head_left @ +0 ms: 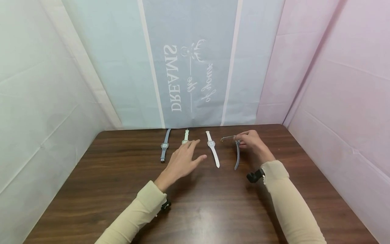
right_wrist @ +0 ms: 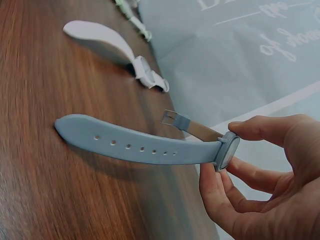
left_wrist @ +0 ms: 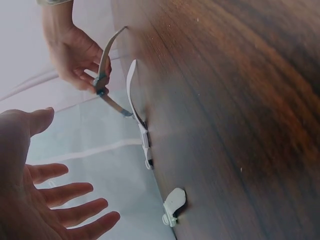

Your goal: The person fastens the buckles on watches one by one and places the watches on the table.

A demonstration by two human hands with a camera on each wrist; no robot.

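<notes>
My right hand [head_left: 251, 141] pinches a light blue wristwatch [right_wrist: 145, 146] by its case, between thumb and fingers. Its long holed strap hangs down toward the table, and the buckle strap sticks out to the other side. My left hand [head_left: 181, 162] hovers over the table with fingers spread and holds nothing. Under its fingertips in the head view lies a pale green watch [head_left: 186, 135], partly hidden by the hand. A white watch [head_left: 211, 144] lies between the two hands. Left of the left hand lies a blue-grey watch [head_left: 165, 145], strap stretched out.
The watches lie in a row near the far edge of the dark wooden table [head_left: 122, 189]. Behind it hangs a blue cloth [head_left: 192, 20] with mirrored lettering. Pale cloth walls [head_left: 344, 101] stand at both sides. A dark wrist camera [head_left: 255, 176] sits at the right cuff.
</notes>
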